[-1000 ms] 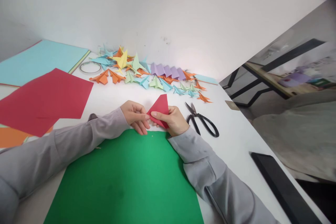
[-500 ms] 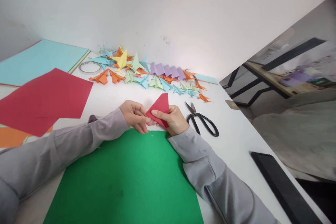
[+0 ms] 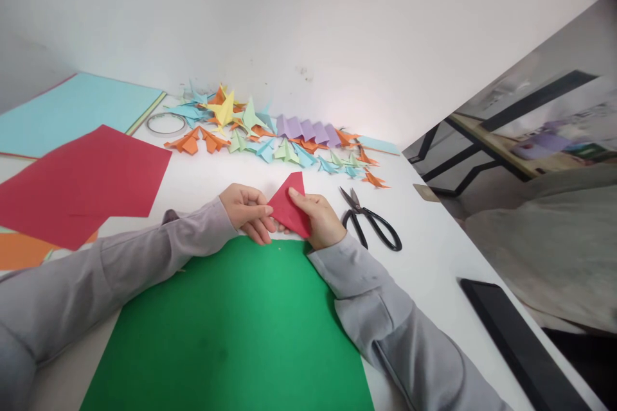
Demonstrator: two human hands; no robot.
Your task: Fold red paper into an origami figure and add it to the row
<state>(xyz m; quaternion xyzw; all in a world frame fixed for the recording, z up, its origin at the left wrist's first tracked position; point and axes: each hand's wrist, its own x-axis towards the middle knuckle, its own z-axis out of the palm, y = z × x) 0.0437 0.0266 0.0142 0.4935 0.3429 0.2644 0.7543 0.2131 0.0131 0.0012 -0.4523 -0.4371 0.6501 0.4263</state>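
Observation:
A small piece of folded red paper (image 3: 288, 205) is held up between my two hands, just beyond the far edge of a large green sheet (image 3: 231, 327). My left hand (image 3: 248, 210) pinches its left corner between thumb and fingers. On the other side, my right hand (image 3: 321, 217) grips the right part, its thumb lying flat on the front face and its other fingers mostly hidden behind. To the right of that hand lie black-handled scissors (image 3: 371, 218), blades pointing away.
Many folded paper shapes (image 3: 224, 109) line the wall, beside a roll of tape (image 3: 165, 123). A red sheet (image 3: 87, 186), blue sheets (image 3: 81, 109) and orange paper (image 3: 24, 250) lie at left. A dark flat device (image 3: 520, 340) rests near the right table edge.
My right thumb has moved up the face of the red paper, and the paper has tilted slightly to the left. My left thumb has come up onto its left corner.

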